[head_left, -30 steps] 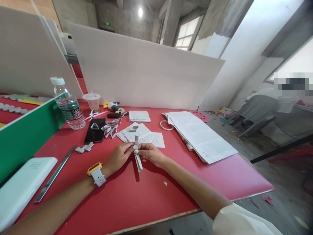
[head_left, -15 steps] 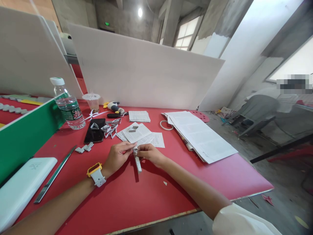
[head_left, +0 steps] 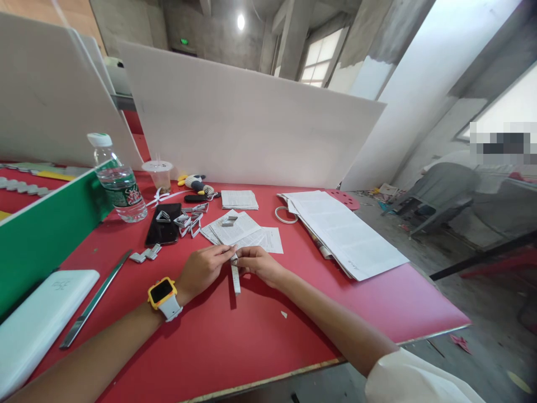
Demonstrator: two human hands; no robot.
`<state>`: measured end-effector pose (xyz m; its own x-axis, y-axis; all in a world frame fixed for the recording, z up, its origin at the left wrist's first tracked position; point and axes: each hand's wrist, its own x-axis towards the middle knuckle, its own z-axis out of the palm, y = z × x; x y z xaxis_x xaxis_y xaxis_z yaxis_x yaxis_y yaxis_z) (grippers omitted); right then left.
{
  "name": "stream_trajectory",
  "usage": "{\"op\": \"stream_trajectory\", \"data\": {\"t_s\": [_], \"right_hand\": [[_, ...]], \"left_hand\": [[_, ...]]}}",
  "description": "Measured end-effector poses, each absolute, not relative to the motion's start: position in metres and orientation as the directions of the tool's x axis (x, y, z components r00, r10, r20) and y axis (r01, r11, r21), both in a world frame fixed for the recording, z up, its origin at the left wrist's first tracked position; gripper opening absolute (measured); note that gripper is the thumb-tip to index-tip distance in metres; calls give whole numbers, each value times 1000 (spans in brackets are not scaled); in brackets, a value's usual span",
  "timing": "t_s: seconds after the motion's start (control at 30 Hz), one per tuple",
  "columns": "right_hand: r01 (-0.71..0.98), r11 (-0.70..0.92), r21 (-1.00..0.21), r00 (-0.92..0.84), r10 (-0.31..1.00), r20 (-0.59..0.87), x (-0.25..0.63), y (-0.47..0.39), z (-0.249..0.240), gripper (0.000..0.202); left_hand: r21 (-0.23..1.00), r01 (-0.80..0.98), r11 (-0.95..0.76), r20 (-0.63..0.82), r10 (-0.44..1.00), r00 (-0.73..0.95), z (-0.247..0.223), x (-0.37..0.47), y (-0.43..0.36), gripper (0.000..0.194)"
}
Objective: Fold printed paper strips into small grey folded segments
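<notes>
Between my two hands is a narrow folded paper strip (head_left: 235, 280), its lower end hanging toward me over the red table. My left hand (head_left: 205, 268) pinches its top end from the left, a yellow and white watch (head_left: 163, 292) on that wrist. From the right, the closed fingers of my right hand (head_left: 258, 264) grip the same strip just below; the fingers partly hide the fold. Just beyond my hands lie printed paper sheets (head_left: 241, 226) with one folded paper piece (head_left: 229, 221) on top. Several folded paper pieces (head_left: 191, 221) sit on and beside a black phone (head_left: 163, 232).
At left are a water bottle (head_left: 121, 190), a plastic cup (head_left: 158, 174), a green divider (head_left: 50, 235), a white power bank (head_left: 46, 330) and a metal cutter knife (head_left: 96, 299). A paper stack (head_left: 344, 235) lies right. A white board (head_left: 251, 123) stands behind. A person sits far right.
My left wrist has turned so the watch face shows more. The strip's lower end has swung slightly left and up, while both hands keep their hold.
</notes>
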<state>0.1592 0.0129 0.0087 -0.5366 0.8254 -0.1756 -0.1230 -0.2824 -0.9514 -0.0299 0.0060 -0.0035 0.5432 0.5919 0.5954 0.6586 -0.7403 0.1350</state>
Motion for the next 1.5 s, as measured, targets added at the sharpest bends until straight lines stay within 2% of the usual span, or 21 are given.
{"op": "stream_trajectory", "data": {"t_s": [0.2,0.37,0.7,0.9,1.03,1.27,1.5], "right_hand": [[-139,-280,-950,-540,825,-164,159,12,8,22],[-215,-275,-937,-540,833,-120,160,14,6,26],[-155,-283,-947,-542,825,-158,157,11,13,29],[-21,-187,-982,-546,825,-146,157,11,12,26],[74,-75,-994,-557,824,-104,156,8,11,22],[115,-32,-993,-487,869,-84,154,9,4,27],[116,-13,-993,-480,875,-68,154,7,8,34]], "left_hand": [[79,628,-774,609,536,585,0,-30,5,39],[117,636,-763,613,559,558,-1,-31,3,37],[319,586,-745,611,634,474,-3,-27,4,40],[617,502,-606,510,794,332,8,-21,-1,30],[753,432,-496,420,868,264,9,-18,0,27],[908,299,-294,262,954,142,7,-18,8,33],[970,192,-149,140,988,62,10,-18,8,40]]}}
